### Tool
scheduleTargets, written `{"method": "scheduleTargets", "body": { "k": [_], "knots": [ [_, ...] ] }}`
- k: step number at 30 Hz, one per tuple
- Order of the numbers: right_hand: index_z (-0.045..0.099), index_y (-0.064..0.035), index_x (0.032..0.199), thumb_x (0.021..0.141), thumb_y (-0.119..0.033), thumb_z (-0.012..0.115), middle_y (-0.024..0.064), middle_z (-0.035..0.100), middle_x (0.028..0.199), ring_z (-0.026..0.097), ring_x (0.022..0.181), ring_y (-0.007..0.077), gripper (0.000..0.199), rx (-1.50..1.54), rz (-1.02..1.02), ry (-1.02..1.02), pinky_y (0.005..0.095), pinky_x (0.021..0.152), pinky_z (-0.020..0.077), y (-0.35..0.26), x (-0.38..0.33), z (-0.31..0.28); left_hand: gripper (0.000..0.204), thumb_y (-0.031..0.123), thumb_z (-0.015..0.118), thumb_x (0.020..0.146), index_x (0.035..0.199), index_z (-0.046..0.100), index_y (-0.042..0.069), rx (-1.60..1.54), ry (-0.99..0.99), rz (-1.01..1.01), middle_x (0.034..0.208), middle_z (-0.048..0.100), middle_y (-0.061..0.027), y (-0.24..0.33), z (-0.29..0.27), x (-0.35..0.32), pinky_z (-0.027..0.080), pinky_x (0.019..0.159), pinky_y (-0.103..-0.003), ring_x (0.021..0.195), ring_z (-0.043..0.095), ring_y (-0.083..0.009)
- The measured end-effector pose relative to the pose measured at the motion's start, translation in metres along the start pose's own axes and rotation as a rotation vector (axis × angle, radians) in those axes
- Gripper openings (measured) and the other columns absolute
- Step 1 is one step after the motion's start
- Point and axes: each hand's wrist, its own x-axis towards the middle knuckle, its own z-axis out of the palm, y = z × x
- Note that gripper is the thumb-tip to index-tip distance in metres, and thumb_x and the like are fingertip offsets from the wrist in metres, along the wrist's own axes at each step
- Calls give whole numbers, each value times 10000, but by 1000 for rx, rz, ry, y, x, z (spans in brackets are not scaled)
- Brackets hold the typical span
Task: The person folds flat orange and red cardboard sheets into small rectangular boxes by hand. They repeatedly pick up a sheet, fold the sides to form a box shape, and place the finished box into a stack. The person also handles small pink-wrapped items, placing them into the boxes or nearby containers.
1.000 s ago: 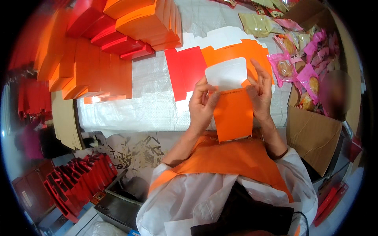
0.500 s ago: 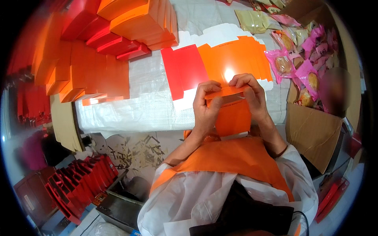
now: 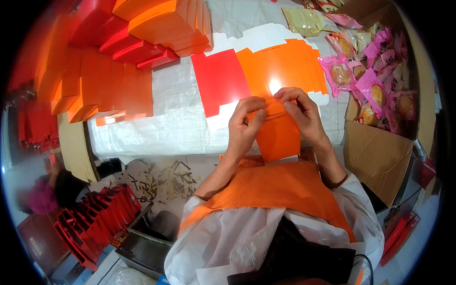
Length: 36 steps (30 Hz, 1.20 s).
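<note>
An orange folding carton (image 3: 278, 137) is held between my two hands at the near edge of the table, its top flap folded over along the upper end. My left hand (image 3: 246, 116) pinches the flap's left corner. At the right corner my right hand (image 3: 302, 111) grips with bent fingers. Just beyond my hands lie flat orange cartons (image 3: 280, 66), overlapping in a fan. To their left are flat red cartons (image 3: 221, 78) with white flaps.
Folded orange boxes (image 3: 164, 28) and red boxes (image 3: 137, 51) are stacked at the far left on the white sheeting (image 3: 175, 114). On the right stands a cardboard box (image 3: 377, 159) of pink-wrapped pastries (image 3: 340, 75). Red bags (image 3: 97, 221) stand lower left near scraps (image 3: 166, 180) on the floor.
The carton's upper end, gaping before, is now pressed down, with its flap folded over. Both hands have turned slightly. At the far left, a person's hand has come into view.
</note>
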Motion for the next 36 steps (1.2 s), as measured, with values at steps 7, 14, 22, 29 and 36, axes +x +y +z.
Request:
{"method": "scheduleTargets", "body": {
  "k": [7,14,22,29,36],
  "knots": [
    [525,-30,897,862,-47,495,44,538,1025,472,881,98,49,30,-72,6,229,762,380,19,-7,-1,153,-6,513,805,920,614,-15,161,40,144,1052,559,-102,-18,-3,-7,440,747,-244,951,528,-166],
    [550,-17,937,873,-85,484,45,554,1015,492,890,93,115,49,-83,-21,228,761,399,28,-11,-7,145,4,598,744,887,624,-4,352,-33,288,1018,597,-115,-18,-5,-4,446,801,-291,987,542,-235],
    [572,-13,987,855,-81,483,69,557,1021,523,924,127,173,-38,-102,-124,241,784,423,19,-13,-11,425,84,737,632,1003,543,16,665,-285,463,978,602,-120,3,-11,7,471,780,-352,913,566,-289],
    [532,-30,1072,796,-143,570,150,509,1151,459,1097,311,301,-844,-217,484,390,925,355,-5,26,-77,487,200,652,776,1165,423,17,400,-217,65,1069,523,-119,37,-39,35,451,804,-325,946,544,-212],
    [263,-123,1339,733,-199,599,203,333,1301,379,1147,378,696,-1393,228,481,450,959,308,56,39,-152,420,206,452,912,1268,304,42,-254,325,-197,1157,463,-101,-9,-60,35,445,830,-284,1015,500,-164]
  ]
}}
